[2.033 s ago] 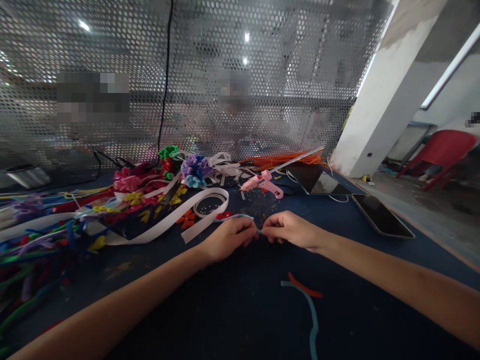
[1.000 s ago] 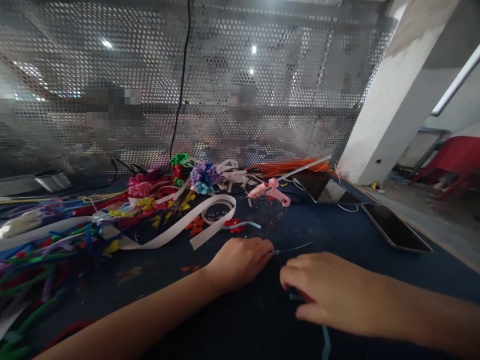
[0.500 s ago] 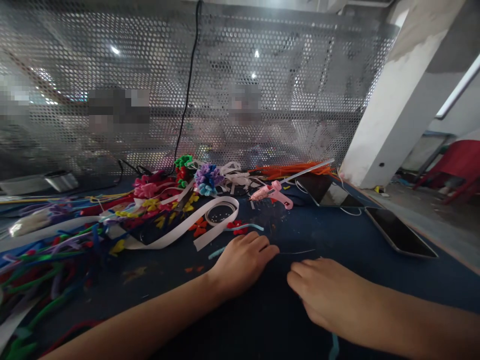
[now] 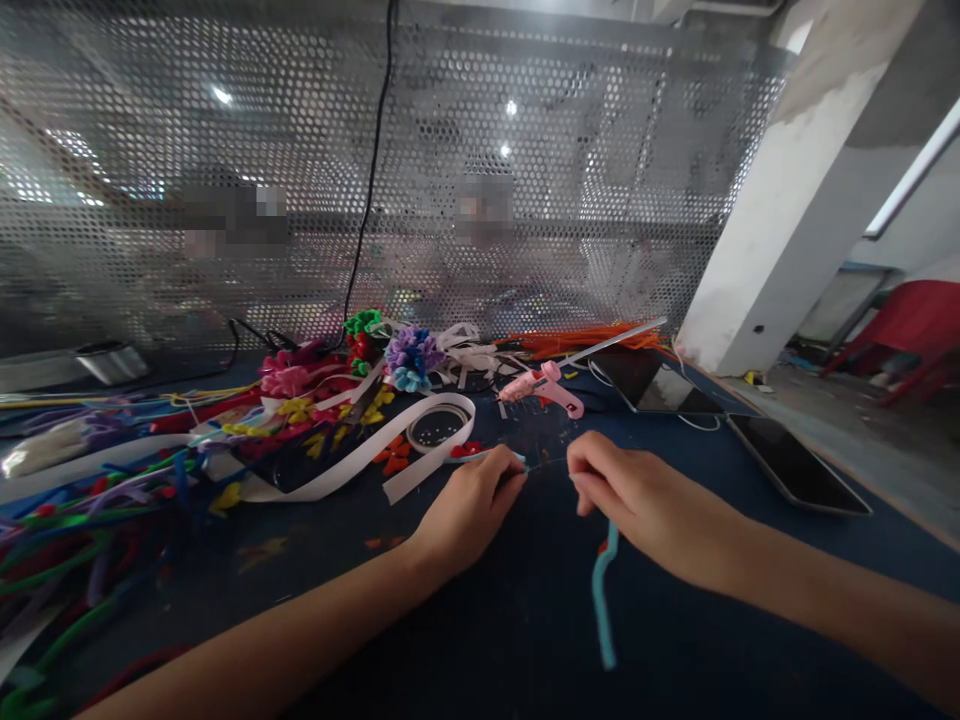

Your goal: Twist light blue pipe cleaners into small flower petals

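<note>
right hand (image 4: 645,505) holds blue pipe cleaner (image 4: 602,600).

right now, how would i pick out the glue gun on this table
Start at the white concrete pillar on the right and follow the perforated metal screen leftward to the orange pipe cleaner bundle. Just before it lies the pink plastic glue gun: the only rigid pistol-shaped tool among soft stems and ribbon.

Perforated metal screen (image 4: 525,130) stood along the far edge of a dark blue table (image 4: 480,640), ceiling lights showing through its holes. A black cable (image 4: 373,170) hung down the screen. A white pillar (image 4: 780,190) rose at right; beyond it, grey concrete floor (image 4: 885,440) and a red chair (image 4: 911,325).
</note>
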{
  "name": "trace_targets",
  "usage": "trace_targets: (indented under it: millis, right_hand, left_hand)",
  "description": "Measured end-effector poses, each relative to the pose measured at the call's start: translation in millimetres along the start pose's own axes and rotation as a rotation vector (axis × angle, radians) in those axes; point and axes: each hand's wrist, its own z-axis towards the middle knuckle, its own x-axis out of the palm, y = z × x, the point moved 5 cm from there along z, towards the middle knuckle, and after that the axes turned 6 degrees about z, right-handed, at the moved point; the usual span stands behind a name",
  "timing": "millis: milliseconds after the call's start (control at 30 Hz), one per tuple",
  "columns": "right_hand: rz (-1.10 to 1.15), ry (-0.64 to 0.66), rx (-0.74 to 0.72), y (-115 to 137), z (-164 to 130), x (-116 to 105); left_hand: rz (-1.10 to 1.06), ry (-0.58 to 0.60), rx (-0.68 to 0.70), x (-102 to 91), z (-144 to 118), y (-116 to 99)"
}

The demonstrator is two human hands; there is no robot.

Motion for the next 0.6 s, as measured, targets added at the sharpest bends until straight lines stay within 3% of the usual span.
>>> trace_targets:
  millis: [167, 300, 400, 600]
  right_hand:
    - [0.035, -0.136, -0.065, -7.2, 9.1, -5.0]
    - [0.042, -0.084, -0.097, -12.3, 12.4, 1.6]
    - [0.07, -0.04, -0.142, -12.0, 14.6, -2.4]
    - [0.27, -0.18, -0.115, -38.7, 23.1, -18.9]
  left_hand:
    - [0.154, 0.038, 0.159, 4.1, -2.5, -8.9]
    - [0.225, 0.025, 0.263, 6.3, -3.9, -11.6]
    - [0.172, 0.0, 0.362, 4.2, -5.7, -14.8]
    - [-0.059, -0.04, 0.595, -4.8, -15.2, -29.7]
